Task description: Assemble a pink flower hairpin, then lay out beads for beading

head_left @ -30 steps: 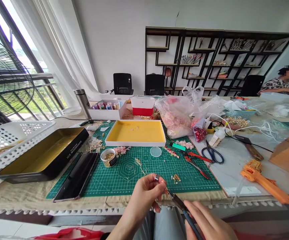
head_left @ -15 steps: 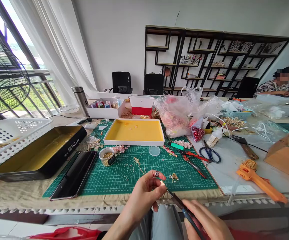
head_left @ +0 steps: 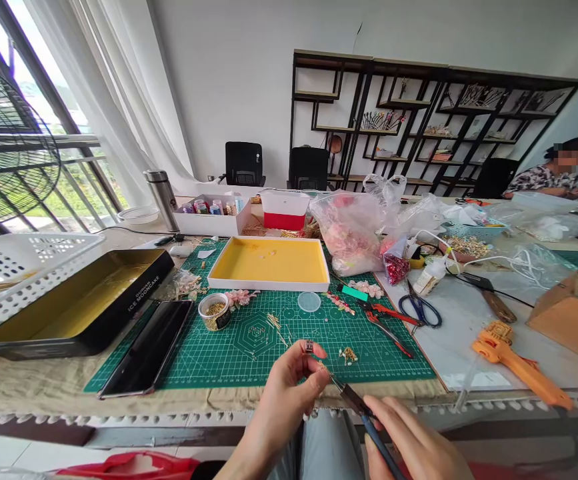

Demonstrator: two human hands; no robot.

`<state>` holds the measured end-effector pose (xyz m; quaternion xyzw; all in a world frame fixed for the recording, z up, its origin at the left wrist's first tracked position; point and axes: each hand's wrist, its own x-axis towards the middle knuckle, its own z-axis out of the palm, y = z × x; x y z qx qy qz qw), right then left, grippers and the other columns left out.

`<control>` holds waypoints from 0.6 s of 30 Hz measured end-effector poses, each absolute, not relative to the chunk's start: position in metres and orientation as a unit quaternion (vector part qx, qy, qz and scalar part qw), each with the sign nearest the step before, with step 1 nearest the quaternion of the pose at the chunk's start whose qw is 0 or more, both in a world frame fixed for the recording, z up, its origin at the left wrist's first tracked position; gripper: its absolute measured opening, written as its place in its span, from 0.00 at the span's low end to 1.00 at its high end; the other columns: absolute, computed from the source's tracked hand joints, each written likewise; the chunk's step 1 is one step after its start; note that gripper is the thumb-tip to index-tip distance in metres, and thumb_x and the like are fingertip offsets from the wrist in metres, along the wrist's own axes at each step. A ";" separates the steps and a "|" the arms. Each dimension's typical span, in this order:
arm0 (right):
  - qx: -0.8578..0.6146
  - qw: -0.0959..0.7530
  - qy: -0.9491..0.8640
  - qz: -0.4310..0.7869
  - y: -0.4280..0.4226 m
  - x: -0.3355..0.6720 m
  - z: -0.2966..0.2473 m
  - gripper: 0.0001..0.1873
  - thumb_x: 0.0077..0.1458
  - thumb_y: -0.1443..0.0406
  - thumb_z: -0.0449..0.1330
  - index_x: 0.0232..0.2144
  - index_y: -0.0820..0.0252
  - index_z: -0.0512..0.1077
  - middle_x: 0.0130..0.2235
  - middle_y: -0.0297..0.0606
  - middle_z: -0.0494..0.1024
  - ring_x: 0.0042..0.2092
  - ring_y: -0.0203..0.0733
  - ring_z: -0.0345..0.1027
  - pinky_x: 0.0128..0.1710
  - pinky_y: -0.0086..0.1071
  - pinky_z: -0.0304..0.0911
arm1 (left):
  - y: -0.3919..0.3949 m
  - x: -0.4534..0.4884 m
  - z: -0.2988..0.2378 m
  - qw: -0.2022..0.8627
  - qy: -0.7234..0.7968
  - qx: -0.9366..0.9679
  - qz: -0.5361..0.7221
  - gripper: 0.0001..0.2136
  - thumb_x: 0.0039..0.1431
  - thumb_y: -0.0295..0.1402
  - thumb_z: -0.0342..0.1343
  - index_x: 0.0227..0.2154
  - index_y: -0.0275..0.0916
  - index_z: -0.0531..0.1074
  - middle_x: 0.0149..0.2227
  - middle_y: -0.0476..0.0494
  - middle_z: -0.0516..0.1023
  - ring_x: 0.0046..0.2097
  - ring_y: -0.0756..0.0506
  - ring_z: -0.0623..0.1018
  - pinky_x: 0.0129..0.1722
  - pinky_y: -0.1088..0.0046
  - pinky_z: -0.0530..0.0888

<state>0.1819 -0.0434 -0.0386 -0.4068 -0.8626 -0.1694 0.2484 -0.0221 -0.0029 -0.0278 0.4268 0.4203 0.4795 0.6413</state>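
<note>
In left fingers (head_left: 317,381), the gold piece (head_left: 321,366) shows less.

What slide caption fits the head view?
Left hand pinching a small gold piece, right hand holding pliers, before a green cutting mat.

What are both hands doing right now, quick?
Left hand: closed, pinching a small gold piece.
Right hand: closed around blue-handled pliers.

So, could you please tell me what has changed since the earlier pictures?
The left hand has parted its fingers slightly, the index lifting from the thumb; nothing visibly taken or let go. The right hand still holds the pliers near the small gold piece; things on the green mat stay put.
</note>
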 end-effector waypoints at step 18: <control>-0.410 0.240 -0.870 -0.130 -0.042 0.180 -0.037 0.17 0.56 0.69 0.52 0.44 0.68 0.75 0.41 0.45 0.81 0.40 0.45 0.78 0.37 0.28 0.75 | -0.005 -0.037 -0.017 0.501 0.483 0.601 0.392 0.05 0.59 0.32 0.52 0.31 0.38 0.71 0.28 0.51 0.69 0.30 0.52 0.64 0.26 0.80 0.59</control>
